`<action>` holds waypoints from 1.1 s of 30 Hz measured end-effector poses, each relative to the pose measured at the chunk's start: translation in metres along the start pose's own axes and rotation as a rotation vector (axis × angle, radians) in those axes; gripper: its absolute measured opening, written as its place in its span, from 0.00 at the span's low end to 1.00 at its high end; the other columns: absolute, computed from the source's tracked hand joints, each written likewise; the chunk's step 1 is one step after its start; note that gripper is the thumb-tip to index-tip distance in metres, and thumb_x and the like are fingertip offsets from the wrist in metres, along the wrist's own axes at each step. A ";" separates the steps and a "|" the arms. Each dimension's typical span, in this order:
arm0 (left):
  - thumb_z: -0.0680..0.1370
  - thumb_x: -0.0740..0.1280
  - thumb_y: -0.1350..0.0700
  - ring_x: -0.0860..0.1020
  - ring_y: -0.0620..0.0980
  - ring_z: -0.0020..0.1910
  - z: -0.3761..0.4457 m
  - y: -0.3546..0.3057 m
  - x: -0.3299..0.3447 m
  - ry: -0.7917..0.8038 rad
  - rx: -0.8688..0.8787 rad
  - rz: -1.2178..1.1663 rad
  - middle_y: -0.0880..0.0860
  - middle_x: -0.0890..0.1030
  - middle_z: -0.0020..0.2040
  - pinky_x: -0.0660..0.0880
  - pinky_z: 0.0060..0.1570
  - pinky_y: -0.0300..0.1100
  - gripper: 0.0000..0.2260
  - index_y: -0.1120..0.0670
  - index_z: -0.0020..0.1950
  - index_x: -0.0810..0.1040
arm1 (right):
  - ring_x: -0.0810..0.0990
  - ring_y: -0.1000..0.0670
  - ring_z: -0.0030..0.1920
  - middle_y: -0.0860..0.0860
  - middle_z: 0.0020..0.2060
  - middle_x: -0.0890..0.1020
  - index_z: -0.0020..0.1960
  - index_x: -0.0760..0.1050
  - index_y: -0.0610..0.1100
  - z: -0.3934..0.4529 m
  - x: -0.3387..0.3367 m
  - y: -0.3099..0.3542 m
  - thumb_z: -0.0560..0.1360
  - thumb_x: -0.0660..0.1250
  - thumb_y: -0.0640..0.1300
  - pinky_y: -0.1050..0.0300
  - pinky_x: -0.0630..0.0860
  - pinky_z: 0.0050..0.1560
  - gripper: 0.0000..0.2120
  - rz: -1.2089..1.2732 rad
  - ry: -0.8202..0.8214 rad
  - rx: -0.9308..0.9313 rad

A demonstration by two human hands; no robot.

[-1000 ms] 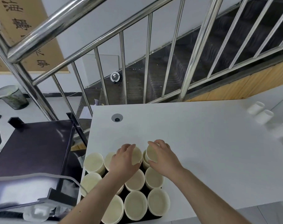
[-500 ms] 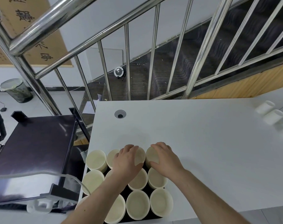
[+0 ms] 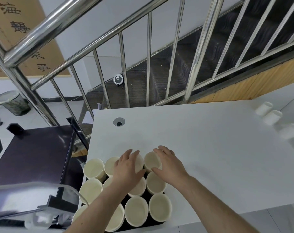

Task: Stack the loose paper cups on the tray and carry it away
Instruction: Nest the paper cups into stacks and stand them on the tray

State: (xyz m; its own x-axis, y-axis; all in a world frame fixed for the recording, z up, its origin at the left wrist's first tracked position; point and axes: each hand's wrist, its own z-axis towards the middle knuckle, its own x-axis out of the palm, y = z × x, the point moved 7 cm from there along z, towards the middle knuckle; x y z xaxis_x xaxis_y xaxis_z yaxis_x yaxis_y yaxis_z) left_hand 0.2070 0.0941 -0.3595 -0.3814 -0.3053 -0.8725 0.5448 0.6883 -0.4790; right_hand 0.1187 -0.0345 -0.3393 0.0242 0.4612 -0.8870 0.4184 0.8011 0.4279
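Several cream paper cups (image 3: 136, 211) stand upright, packed together on a black tray (image 3: 145, 196) at the near left corner of the white table (image 3: 201, 140). My left hand (image 3: 126, 169) curls over a back-row cup (image 3: 139, 163). Beside it, my right hand (image 3: 169, 163) grips the neighbouring back-row cup (image 3: 151, 161), fingers at its far rim and thumb at its near rim. Three loose white cups (image 3: 271, 117) lie blurred at the table's far right.
A steel stair railing (image 3: 200, 47) runs just behind the table. A dark cart (image 3: 35, 152) stands close on the left, against the tray's side. A round cable hole (image 3: 119, 122) sits in the table's back left. A bin (image 3: 11, 103) stands on the floor.
Both hands stay on the same two back-row cups, shifting only slightly. The view has tilted a little, so the far-right cups sit differently in frame.
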 end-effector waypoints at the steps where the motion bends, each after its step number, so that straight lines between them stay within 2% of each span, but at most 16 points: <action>1: 0.73 0.68 0.43 0.60 0.50 0.73 -0.004 -0.010 -0.003 -0.014 0.017 0.001 0.50 0.60 0.75 0.61 0.69 0.47 0.33 0.47 0.75 0.60 | 0.58 0.52 0.73 0.55 0.75 0.56 0.76 0.57 0.50 -0.008 -0.009 -0.004 0.77 0.66 0.50 0.54 0.70 0.64 0.31 0.005 -0.016 -0.001; 7: 0.73 0.68 0.48 0.64 0.50 0.71 -0.023 -0.066 -0.010 -0.089 0.104 -0.073 0.48 0.66 0.71 0.64 0.67 0.48 0.30 0.48 0.73 0.64 | 0.55 0.55 0.74 0.57 0.76 0.54 0.76 0.57 0.51 -0.058 -0.054 -0.035 0.78 0.64 0.48 0.58 0.69 0.64 0.30 0.004 -0.101 -0.021; 10: 0.72 0.68 0.47 0.66 0.49 0.68 -0.038 -0.113 -0.001 -0.113 0.174 -0.113 0.47 0.67 0.69 0.66 0.66 0.48 0.29 0.47 0.72 0.66 | 0.55 0.55 0.74 0.57 0.76 0.54 0.76 0.58 0.52 -0.093 -0.077 -0.063 0.78 0.63 0.48 0.59 0.69 0.64 0.29 0.006 -0.152 -0.009; 17: 0.74 0.68 0.48 0.67 0.48 0.67 -0.071 -0.224 0.050 -0.055 0.263 -0.157 0.45 0.66 0.70 0.67 0.65 0.46 0.27 0.46 0.72 0.65 | 0.55 0.55 0.74 0.57 0.76 0.55 0.76 0.59 0.52 -0.171 -0.124 -0.156 0.78 0.64 0.49 0.60 0.69 0.64 0.28 -0.014 -0.234 0.069; 25: 0.75 0.67 0.48 0.65 0.45 0.69 -0.100 -0.331 0.120 0.009 0.327 -0.174 0.44 0.64 0.71 0.66 0.66 0.42 0.26 0.46 0.72 0.65 | 0.57 0.54 0.74 0.57 0.76 0.56 0.75 0.60 0.53 -0.249 -0.152 -0.272 0.78 0.64 0.49 0.57 0.72 0.61 0.27 -0.058 -0.231 0.220; 33: 0.75 0.67 0.47 0.64 0.47 0.70 -0.083 -0.404 0.160 0.081 0.393 -0.125 0.45 0.63 0.72 0.64 0.67 0.43 0.27 0.46 0.72 0.64 | 0.58 0.52 0.73 0.55 0.75 0.57 0.75 0.61 0.52 -0.273 -0.178 -0.358 0.77 0.66 0.48 0.56 0.71 0.63 0.28 -0.046 -0.244 0.330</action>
State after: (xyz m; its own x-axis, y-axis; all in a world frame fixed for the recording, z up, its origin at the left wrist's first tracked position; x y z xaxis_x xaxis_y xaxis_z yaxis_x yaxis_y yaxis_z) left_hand -0.1362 -0.1778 -0.2978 -0.5112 -0.3070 -0.8028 0.7281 0.3415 -0.5943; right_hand -0.2829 -0.2995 -0.2870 0.1969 0.2916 -0.9361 0.6919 0.6351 0.3434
